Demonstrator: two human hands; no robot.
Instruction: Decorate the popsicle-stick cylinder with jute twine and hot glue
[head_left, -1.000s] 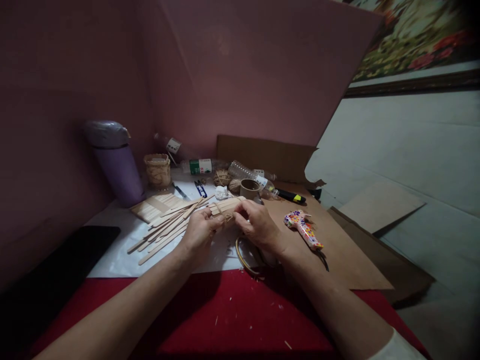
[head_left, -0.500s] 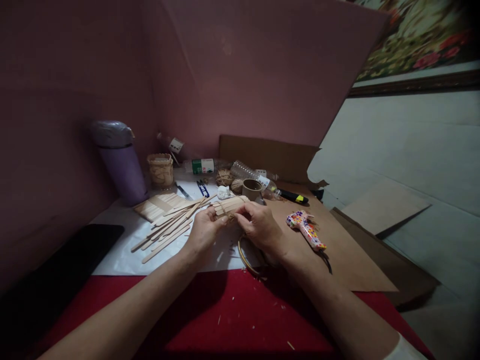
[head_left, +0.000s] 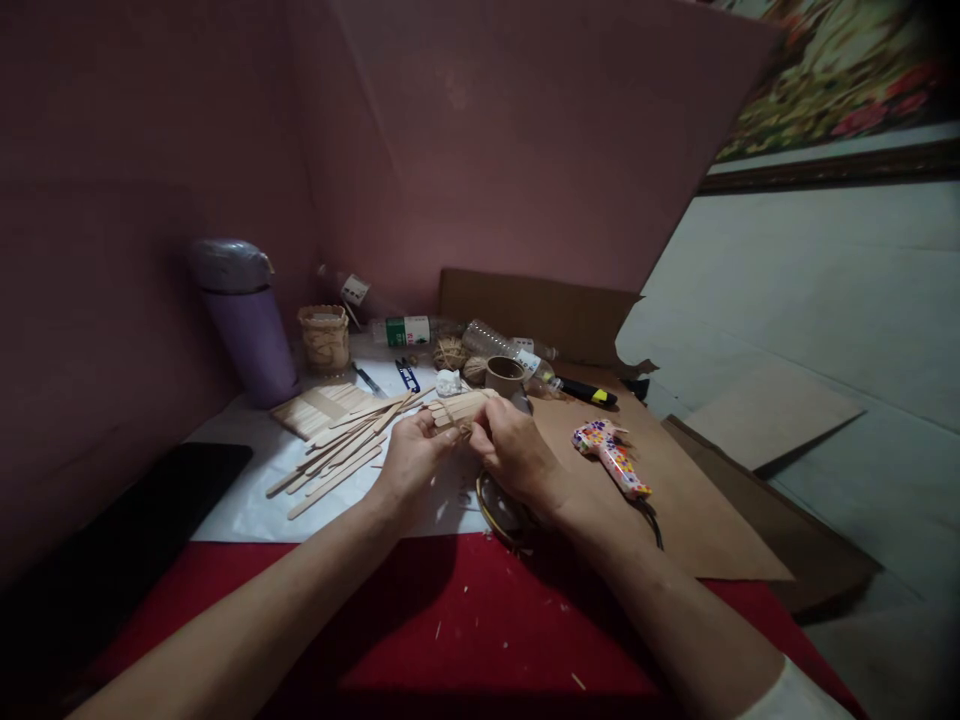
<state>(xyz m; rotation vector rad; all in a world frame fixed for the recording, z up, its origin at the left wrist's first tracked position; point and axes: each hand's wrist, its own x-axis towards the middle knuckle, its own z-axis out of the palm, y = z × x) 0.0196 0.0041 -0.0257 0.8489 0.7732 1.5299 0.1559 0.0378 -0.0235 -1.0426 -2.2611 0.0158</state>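
My left hand (head_left: 417,455) is closed on the near left side of a piece made of wooden craft sticks (head_left: 466,404) laid side by side. A strand of twine (head_left: 447,410) runs around that piece. At its right end my right hand (head_left: 516,450) is closed, thumb and fingers pinched together on the twine; the fingertips partly hide it. Several loose craft sticks (head_left: 337,452) lie on white paper left of my hands. Below my right hand rests a ring-shaped golden-brown object (head_left: 491,510), partly covered by the wrist.
Behind my hands are a cardboard tube (head_left: 505,373), a ball of twine (head_left: 449,353) and a clear plastic bottle (head_left: 495,343). A flowered glue gun (head_left: 611,458) lies on cardboard (head_left: 697,520) at right. A purple tumbler (head_left: 251,330) and a decorated cup (head_left: 324,340) stand at left.
My right hand's fingers have curled in tighter at the piece's right end. My left hand keeps its hold. The whole view has shifted very slightly.
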